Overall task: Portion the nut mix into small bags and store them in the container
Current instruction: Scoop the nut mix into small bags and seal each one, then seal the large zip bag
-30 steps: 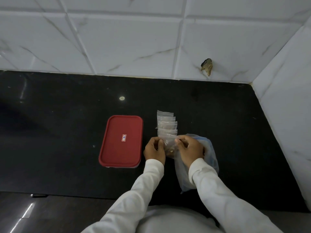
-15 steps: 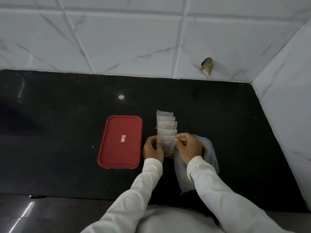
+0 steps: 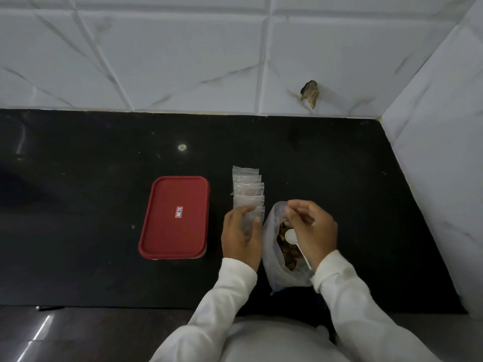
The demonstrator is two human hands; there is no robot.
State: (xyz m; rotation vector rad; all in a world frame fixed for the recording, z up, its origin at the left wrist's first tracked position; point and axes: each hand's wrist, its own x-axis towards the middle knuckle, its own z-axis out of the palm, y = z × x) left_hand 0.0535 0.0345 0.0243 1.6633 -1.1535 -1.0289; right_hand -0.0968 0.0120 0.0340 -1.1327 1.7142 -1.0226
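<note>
A row of several small clear bags lies overlapping on the black counter. My left hand holds the nearest small bag, which has a few nuts in it, at the near end of that row. To its right lies the large clear bag of nut mix, mouth open, with a white spoon resting on the nuts. My right hand is over that bag, fingers curled at its far rim. The container with a red lid sits shut to the left.
White marble-look tiles form the back wall, with a chipped hole in them. A white side wall closes off the counter on the right. The counter's front edge runs just below my forearms, with darker floor beyond it.
Both hands were pinching the small bag's top together. My right hand has let go and moved right to the large nut bag, whose mouth now shows nuts and spoon. My left hand keeps the small bag.
</note>
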